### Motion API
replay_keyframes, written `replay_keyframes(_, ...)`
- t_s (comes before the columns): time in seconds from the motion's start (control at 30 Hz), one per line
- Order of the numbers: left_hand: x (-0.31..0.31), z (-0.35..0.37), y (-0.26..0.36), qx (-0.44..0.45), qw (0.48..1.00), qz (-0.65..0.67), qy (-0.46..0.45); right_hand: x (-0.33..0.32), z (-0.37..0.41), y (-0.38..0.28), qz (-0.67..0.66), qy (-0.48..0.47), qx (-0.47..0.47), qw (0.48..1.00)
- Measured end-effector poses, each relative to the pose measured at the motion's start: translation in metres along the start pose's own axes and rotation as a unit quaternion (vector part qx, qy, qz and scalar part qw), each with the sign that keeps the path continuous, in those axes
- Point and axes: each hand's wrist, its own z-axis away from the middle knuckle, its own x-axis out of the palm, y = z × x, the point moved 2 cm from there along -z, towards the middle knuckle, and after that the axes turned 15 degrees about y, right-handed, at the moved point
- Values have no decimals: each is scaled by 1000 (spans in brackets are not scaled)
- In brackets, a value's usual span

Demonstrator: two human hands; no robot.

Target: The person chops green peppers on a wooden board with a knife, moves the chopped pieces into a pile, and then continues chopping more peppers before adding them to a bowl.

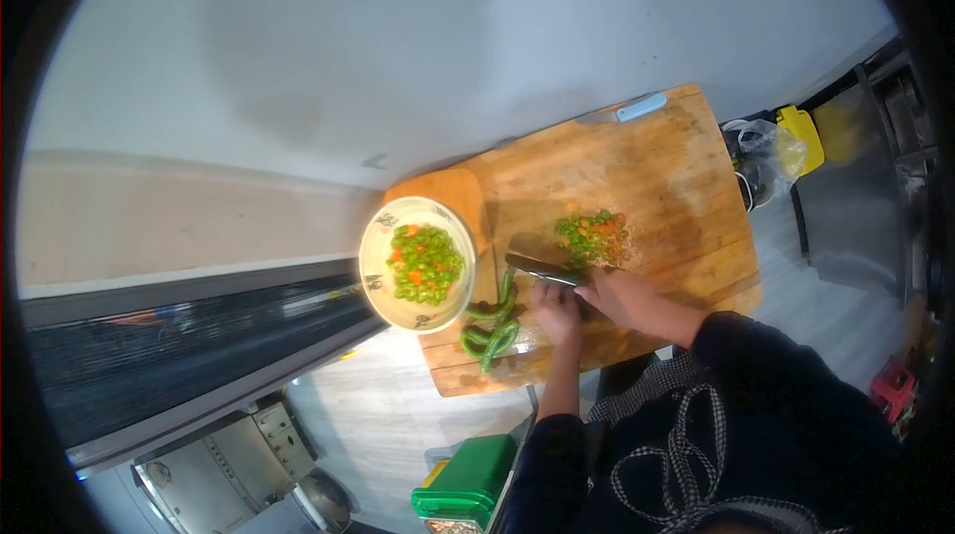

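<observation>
My right hand (617, 297) grips a kitchen knife (537, 267), whose dark blade points left across the wooden cutting board (686, 166). Right beside the blade is my left hand (556, 311), its fingers curled in; what they hold, if anything, is hidden. Just beyond the knife lies a pile of chopped green and orange-red peppers (594, 236). Several whole green peppers (490, 333) rest on the board to the left of my left hand. A patterned bowl (440, 215) at the board's left side contains cut green and orange pieces (426, 266).
A second knife with a light blue handle (642, 107) lies at the board's far edge, near the wall. Behind the bowl is a smaller orange-brown board (453, 191). A green bin (476, 474) stands on the floor below. Plastic bags (771, 156) and a yellow item (802, 139) are at the right.
</observation>
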Motion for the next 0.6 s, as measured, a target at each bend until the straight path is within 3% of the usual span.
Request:
replay_keyframes(0.1,-8,0,9,89,995,-37,4,9,-11,2,-31,0,-7,999)
replay_keyframes(0.3,0,3,2,-9,999,36,9,-15,12,13,-87,-11,1,996)
replay_keyframes(0.5,5,5,-4,-30,1000,-7,-2,-5,12,19,-43,7,12,999)
replay_keyframes(0.6,4,3,-3,22,999,-28,-19,2,12,15,-1,20,30,999)
